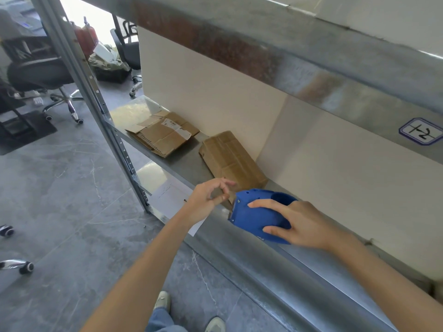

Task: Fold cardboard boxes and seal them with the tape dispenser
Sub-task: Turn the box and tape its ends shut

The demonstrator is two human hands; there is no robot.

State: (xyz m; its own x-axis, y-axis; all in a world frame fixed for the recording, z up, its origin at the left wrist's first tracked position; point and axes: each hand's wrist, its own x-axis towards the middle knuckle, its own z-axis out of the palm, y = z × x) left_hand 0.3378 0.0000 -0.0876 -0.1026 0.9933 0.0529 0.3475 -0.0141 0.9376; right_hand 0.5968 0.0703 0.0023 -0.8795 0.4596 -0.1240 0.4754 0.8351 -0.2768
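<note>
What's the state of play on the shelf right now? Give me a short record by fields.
right hand: grips the blue tape dispenser at the shelf front
left hand: fingers curled by the closed box's near corner; whether it holds anything is unclear
closed box: lies on the shelf, just beyond the dispenser
flattened box: farther along the shelf, label up

The right hand (299,224) grips the blue tape dispenser (251,216), with the index finger stretched over it and the thumb below. The left hand (206,202), just left of these fingertips, curls its fingers toward the thumb; any pinch is unclear.
</note>
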